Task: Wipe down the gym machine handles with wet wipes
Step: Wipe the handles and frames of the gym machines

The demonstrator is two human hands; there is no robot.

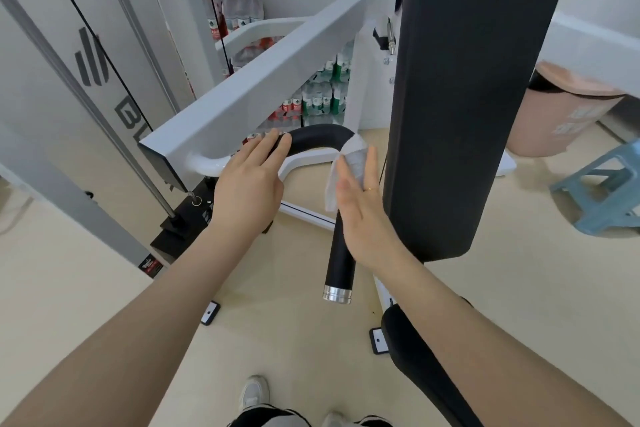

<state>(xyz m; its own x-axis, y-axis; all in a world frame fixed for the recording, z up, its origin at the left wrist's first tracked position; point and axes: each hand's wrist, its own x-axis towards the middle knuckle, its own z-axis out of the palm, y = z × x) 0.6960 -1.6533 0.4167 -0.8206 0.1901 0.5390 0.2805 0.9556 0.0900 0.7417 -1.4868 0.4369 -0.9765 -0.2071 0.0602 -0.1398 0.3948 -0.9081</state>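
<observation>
Two bare forearms reach forward from the bottom of the head view, above a white shoe [255, 392] on the beige floor [104, 288]. Left hand [247, 180] lies flat, its fingers [273, 142] straight and close together, and the tips rest on the upper bend of the black handle [320, 140]. This hand holds nothing. Right hand [363, 215] is also flat with fingers straight, and it presses a white wet wipe [349, 170] against the handle just under the curve. The wipe is folded around the bar there and one corner hangs down on the left side of the palm. A thin ring is on one finger of the right hand.

From the curve the handle goes down toward the camera as a straight black bar and ends in a silver cap [337, 295]. Its other end joins the white arm of the gym machine [259, 80]. Just right of the right hand stands a tall black pad [464, 97]. Behind the machine are packs of water bottles [239, 3]. On the right stand a pink bin [561, 114] and a light blue stool [606, 187].
</observation>
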